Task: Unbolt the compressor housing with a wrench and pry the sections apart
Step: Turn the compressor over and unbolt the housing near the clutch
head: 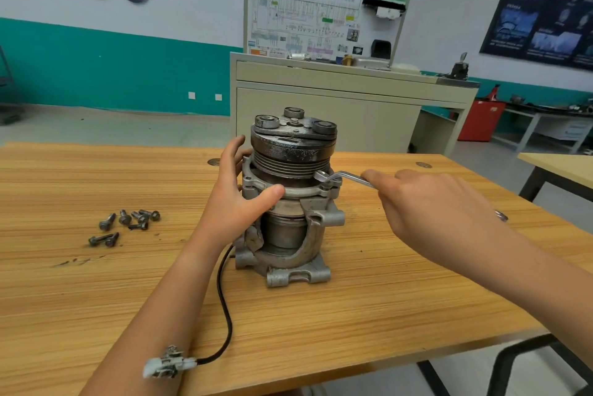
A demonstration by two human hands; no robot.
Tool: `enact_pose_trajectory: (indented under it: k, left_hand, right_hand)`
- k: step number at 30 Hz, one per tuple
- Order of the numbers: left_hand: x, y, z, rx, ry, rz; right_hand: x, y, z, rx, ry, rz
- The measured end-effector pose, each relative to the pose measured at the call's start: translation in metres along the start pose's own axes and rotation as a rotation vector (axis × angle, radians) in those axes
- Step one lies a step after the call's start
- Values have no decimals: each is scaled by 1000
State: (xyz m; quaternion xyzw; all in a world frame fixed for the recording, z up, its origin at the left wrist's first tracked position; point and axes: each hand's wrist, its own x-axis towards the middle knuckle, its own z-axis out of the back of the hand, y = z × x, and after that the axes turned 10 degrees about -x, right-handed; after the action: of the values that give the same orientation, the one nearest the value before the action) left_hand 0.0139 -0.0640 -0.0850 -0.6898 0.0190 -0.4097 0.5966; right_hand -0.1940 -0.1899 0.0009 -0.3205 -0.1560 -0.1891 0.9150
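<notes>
Two hands at work: left hand (239,200) steadies, right hand (426,203) turns.
Left fingers (232,152): reach round the back of the compressor (288,229), with the thumb pressed across its front flange, so the body is clasped between them.
Right fingers (373,178): the forefinger lies along the wrench (340,177) handle, which runs under the palm. The hand holds it.
Wrench head: the ring end sits on a bolt at the flange's right edge, just under the pulley (290,152).
Compressor: stands upright, pulley on top, mid-table (385,299).
Doing it well: seat the ring fully on the bolt head, keep the handle level, pull smoothly and brace hard with the left hand so the body cannot twist or tip.
Nearby: a handful of loose bolts (128,224) lies well to the left. A black cable (224,309) trails to a plug (168,363).
Hard to see: the bolt under the ring, the right hand's lower fingers and any bolts on the far side.
</notes>
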Motion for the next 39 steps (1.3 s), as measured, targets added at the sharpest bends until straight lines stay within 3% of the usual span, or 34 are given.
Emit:
enact_pose_trajectory:
  k: [5, 13, 25, 34, 39]
  left_hand:
    - [-2, -2, -5, 6, -100, 25]
    - [2, 2, 2, -34, -71, 47]
    - [20, 3, 13, -99, 113, 38]
    - [13, 5, 15, -32, -16, 89]
    - [14, 5, 17, -44, 11, 93]
  right_hand:
    - [-1, -14, -7, 156, -10, -91]
    - [1, -19, -19, 159, 11, -71]
    - [11, -13, -5, -79, 67, 24]
    - [12, -5, 12, -274, 162, 152]
    - [14, -5, 19, -303, 197, 189]
